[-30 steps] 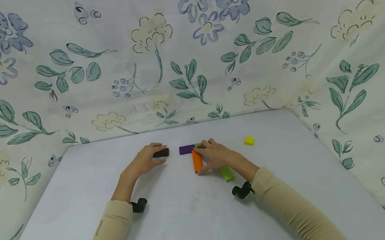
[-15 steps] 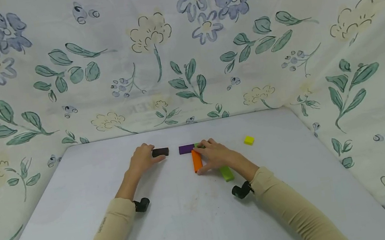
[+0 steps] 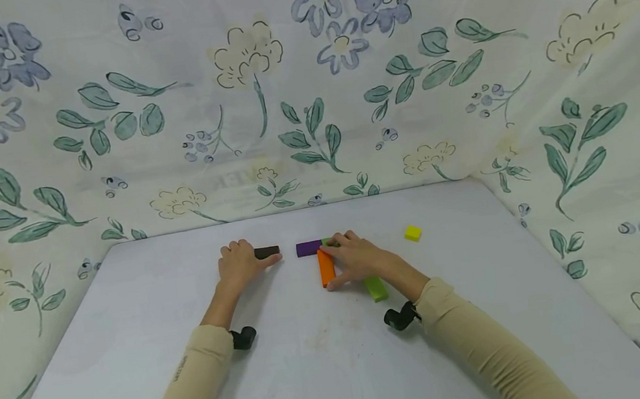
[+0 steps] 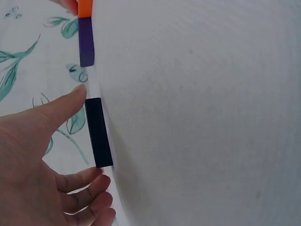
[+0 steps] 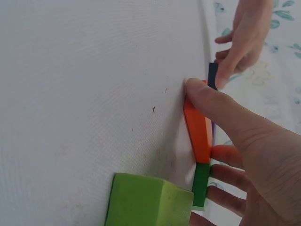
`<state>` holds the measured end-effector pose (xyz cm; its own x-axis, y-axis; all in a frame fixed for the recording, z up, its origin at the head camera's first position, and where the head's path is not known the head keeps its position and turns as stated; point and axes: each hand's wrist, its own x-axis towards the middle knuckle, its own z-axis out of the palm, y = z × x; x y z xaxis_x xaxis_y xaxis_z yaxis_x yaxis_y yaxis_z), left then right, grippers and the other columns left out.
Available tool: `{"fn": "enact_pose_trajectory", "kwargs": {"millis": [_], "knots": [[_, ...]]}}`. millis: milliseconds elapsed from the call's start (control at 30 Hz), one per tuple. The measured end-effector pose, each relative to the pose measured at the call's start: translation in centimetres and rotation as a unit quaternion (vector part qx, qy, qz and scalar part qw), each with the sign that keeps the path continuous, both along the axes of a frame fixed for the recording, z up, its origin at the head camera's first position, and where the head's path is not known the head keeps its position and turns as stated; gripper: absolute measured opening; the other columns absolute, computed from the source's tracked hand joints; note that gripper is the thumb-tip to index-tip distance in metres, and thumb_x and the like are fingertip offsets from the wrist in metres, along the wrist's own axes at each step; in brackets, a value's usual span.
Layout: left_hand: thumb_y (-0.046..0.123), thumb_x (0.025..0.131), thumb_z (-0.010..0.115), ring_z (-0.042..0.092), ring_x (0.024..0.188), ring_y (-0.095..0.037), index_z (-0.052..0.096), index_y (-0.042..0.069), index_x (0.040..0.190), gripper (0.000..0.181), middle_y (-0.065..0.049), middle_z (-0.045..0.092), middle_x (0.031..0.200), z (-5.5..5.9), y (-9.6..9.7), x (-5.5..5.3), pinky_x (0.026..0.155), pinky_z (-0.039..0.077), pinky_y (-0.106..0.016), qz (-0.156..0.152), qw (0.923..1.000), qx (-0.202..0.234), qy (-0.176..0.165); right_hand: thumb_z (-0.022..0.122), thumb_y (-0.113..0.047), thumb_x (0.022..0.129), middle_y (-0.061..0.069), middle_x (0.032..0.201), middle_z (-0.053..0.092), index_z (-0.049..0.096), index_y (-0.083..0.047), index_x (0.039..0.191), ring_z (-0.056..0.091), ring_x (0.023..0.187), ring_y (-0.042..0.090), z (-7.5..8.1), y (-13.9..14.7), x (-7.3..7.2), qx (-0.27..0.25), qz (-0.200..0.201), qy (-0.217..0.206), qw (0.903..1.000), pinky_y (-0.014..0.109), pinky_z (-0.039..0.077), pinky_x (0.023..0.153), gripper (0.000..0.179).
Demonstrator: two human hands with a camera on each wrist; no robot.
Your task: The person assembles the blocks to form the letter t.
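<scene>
My left hand (image 3: 236, 264) is at a black rectangular block (image 3: 267, 252) at the far part of the table. In the left wrist view, the thumb reaches one end of this black block (image 4: 99, 132) and the index finger the other. My right hand (image 3: 358, 256) holds an orange block (image 3: 326, 268), its thumb at the near end and fingers at the far side. The orange block stands against a row made of a purple block (image 3: 309, 249) and a dark green block (image 5: 201, 186), the latter partly hidden by the fingers. A gap separates black from purple.
A light green block (image 3: 376, 289) lies under and beside my right wrist. Farther right is a small yellow block (image 3: 413, 233). The white table (image 3: 319, 375) ends at a flowered cloth (image 3: 306, 93) behind the blocks.
My left hand has shifted from over the black block so that its thumb reaches the block's right end and its fingers bend behind the left end. My right hand has stayed in place.
</scene>
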<state>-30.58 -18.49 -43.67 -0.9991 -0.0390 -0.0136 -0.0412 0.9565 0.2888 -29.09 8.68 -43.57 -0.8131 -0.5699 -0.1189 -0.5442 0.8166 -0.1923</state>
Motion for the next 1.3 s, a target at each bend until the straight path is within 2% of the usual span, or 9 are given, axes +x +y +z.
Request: {"fn": "enact_pose_trajectory", "kwargs": {"millis": [233, 533, 700, 1000, 1167, 1300], "knots": [[0.062, 0.083, 0.066, 0.045, 0.109, -0.045, 0.048, -0.011, 0.12, 0.084, -0.03, 0.054, 0.113, -0.3, -0.3, -0.2, 0.092, 0.04, -0.057, 0.007, 0.9997, 0.018, -0.013, 0.069, -0.065, 0.079, 0.005, 0.156, 0.035, 0.036, -0.023, 0.153, 0.034, 0.139, 0.03, -0.1, -0.1, -0.1, 0.009, -0.001, -0.002, 1.0, 0.05, 0.038, 0.112, 0.091], [0.07, 0.078, 0.065, 0.039, 0.12, -0.045, 0.042, -0.005, 0.13, 0.094, -0.028, 0.047, 0.126, -1.1, -0.4, -1.0, 0.101, 0.032, -0.063, 0.03, 0.9942, 0.099, -0.029, 0.07, -0.064, 0.078, 0.006, 0.155, 0.037, 0.039, -0.022, 0.152, 0.035, 0.138, 0.032, 0.3, 0.0, 0.0, 0.003, -0.007, -0.004, 1.0, 0.052, 0.039, 0.111, 0.09], [0.069, 0.077, 0.067, 0.039, 0.117, -0.044, 0.042, -0.005, 0.125, 0.091, -0.027, 0.047, 0.122, -1.3, -0.1, -1.2, 0.101, 0.032, -0.061, 0.044, 0.9935, 0.102, -0.028, 0.07, -0.063, 0.079, 0.006, 0.155, 0.036, 0.039, -0.021, 0.152, 0.034, 0.139, 0.032, 0.4, 0.0, 0.1, 0.002, -0.008, -0.004, 1.0, 0.053, 0.038, 0.111, 0.089], [0.06, 0.082, 0.068, 0.04, 0.115, -0.044, 0.045, -0.007, 0.124, 0.082, -0.029, 0.048, 0.119, -1.3, -0.1, -0.7, 0.099, 0.033, -0.061, 0.041, 0.9937, 0.101, -0.028, 0.07, -0.063, 0.079, 0.005, 0.155, 0.036, 0.038, -0.022, 0.152, 0.033, 0.14, 0.032, 0.1, -0.1, 0.1, -0.003, -0.009, -0.013, 0.9999, 0.053, 0.037, 0.111, 0.09], [0.056, 0.083, 0.068, 0.042, 0.119, -0.044, 0.044, -0.005, 0.131, 0.08, -0.028, 0.05, 0.127, -1.3, -0.5, -0.7, 0.101, 0.033, -0.06, 0.028, 0.9942, 0.098, -0.034, 0.071, -0.063, 0.079, 0.005, 0.155, 0.036, 0.038, -0.023, 0.152, 0.034, 0.139, 0.032, 0.0, -0.1, 0.1, -0.003, -0.009, -0.012, 0.9999, 0.053, 0.038, 0.111, 0.09], [0.046, 0.086, 0.069, 0.046, 0.122, -0.045, 0.046, -0.002, 0.135, 0.072, -0.025, 0.056, 0.132, -1.1, -1.1, -0.8, 0.102, 0.035, -0.06, 0.012, 0.9933, 0.109, -0.037, 0.07, -0.064, 0.079, 0.005, 0.155, 0.036, 0.037, -0.023, 0.153, 0.034, 0.139, 0.031, 0.0, 0.0, 0.0, 0.0, -0.01, -0.015, 0.9998, 0.052, 0.038, 0.111, 0.09]]}}
